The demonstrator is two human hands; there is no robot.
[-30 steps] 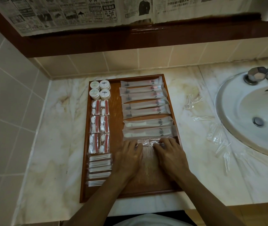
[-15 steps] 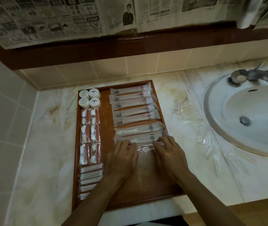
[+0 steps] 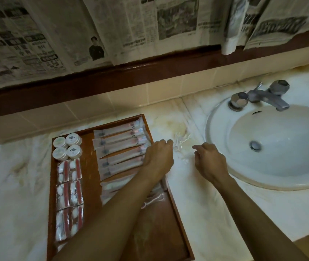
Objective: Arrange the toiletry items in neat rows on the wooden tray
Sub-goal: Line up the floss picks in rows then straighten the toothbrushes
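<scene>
2 bare hands reach over the marble table toward a loose heap of clear plastic packets (image 3: pixel 181 146) lying between the wooden tray (image 3: pixel 91 185) and the sink (image 3: pixel 274 146), at centre frame. The left hand (image 3: pixel 158 157) hangs over the tray's right rim with its fingers curled down, fingertips just beside the heap; whether its grip has closed on a packet cannot be told. The right hand (image 3: pixel 209 162) hovers right of the heap with fingers loosely bent and apart, its grip released and holding nothing.

On the tray, in the lower left of the frame, 4 round white containers (image 3: pixel 67 148) sit in a square at the upper left corner. Below them run 3 pairs of red-and-white sachets (image 3: pixel 69 193) in a column. To the right, long toothbrush packets (image 3: pixel 119 146) lie stacked in a slanted row down the tray, the lower ones partly hidden by the left forearm. A clear packet (image 3: pixel 152 198) lies below them near the right rim. The tray's lower right part is bare wood.

A metal tap (image 3: pixel 261 96) stands at the sink's upper edge, and newspaper sheets (image 3: pixel 55 34) hang across the top of the frame.
</scene>
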